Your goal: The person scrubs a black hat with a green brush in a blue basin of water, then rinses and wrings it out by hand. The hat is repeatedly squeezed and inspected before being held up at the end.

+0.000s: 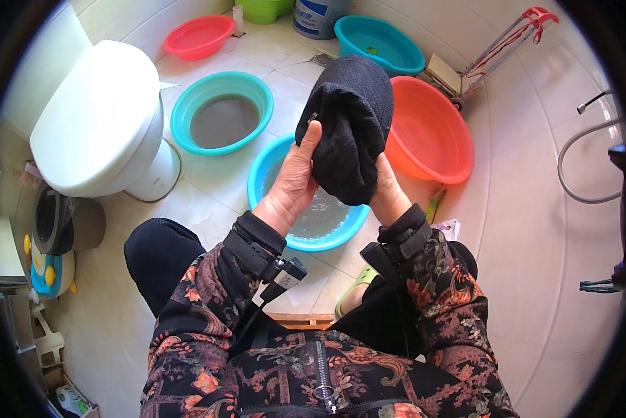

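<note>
A black fabric cap with a small metal badge or stud is held up between both hands. My left hand grips its left side, thumb lying on the cloth near the metal piece. On the other side my right hand holds the cap, with its fingers mostly hidden behind the fabric. Below the cap, partly covered by it, a blue plastic basin holds slightly cloudy water with bubbles. A teal basin of dark grey water stands farther off to the left. An orange-red basin is right of the cap.
A white toilet stands at the left, near a grey bin. Along the back are a pink-red basin, a large bucket and another teal basin. A folding luggage cart leans at the right wall, near a shower hose.
</note>
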Motion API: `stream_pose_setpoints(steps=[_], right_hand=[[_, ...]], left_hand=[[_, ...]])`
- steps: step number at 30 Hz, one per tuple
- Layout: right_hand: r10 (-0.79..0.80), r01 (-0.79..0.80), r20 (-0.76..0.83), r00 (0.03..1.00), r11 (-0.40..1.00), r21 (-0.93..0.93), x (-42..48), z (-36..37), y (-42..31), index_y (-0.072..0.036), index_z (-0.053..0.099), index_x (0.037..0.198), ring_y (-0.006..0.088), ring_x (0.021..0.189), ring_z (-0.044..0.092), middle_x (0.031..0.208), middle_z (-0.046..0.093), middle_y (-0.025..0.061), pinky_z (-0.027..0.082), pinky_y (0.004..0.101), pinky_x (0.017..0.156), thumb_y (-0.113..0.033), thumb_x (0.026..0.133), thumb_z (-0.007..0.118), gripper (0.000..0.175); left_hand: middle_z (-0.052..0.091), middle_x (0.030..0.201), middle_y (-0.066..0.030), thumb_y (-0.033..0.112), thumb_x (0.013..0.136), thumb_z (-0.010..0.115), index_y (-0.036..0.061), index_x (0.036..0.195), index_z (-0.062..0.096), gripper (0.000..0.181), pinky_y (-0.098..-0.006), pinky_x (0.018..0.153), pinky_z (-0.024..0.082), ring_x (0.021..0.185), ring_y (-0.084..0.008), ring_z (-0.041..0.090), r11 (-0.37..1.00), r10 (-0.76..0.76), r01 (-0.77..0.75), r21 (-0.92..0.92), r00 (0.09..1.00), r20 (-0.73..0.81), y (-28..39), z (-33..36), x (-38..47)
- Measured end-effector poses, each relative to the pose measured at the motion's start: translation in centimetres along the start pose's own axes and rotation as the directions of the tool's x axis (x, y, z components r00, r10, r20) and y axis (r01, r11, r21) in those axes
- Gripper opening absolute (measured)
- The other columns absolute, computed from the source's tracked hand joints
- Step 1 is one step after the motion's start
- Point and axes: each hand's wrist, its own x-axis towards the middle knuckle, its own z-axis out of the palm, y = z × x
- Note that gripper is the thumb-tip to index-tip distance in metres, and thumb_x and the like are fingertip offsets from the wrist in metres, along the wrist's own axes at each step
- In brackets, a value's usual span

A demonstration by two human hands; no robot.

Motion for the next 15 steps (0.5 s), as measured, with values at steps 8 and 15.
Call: stream_pose_setpoints(steps=[8, 15], right_hand=[[0.041, -0.04, 0.018, 0.999, 0.998, -0.053, 2.1, -2.7, 0.6, -0.001, 0.055, 0.12, 0.0198, 0.105, 0.06, 0.115, 0.062, 0.0108, 0.049, 0.032, 0.092, -0.031, 0.089, 0.062, 0.043], [-0.012, 0.011, -0.062, 0.998, 1.0, -0.018, 2.0, -2.2, -0.3, -0.002, 0.053, 0.124, 0.0259, 0.109, 0.059, 0.118, 0.061, 0.014, 0.045, 0.038, 0.097, -0.051, 0.092, 0.048, 0.059]], left_hand=[[0.065, 0.105, -0.0078, 0.001, 0.082, 0.064, 0.0012, 0.117, 0.057, 0.035, -0.0309, 0.083, 0.052, 0.091, -0.0169, 0.064, 0.973, 0.23, -0.23, 0.017, 0.969, -0.088, 0.1, -0.2, 0.2], [0.062, 0.106, -0.0082, -0.007, 0.078, 0.064, 0.0026, 0.115, 0.052, 0.04, -0.033, 0.086, 0.052, 0.094, -0.0191, 0.062, 0.928, 0.365, -0.373, -0.021, 0.917, -0.158, 0.4, -0.8, 0.8]])
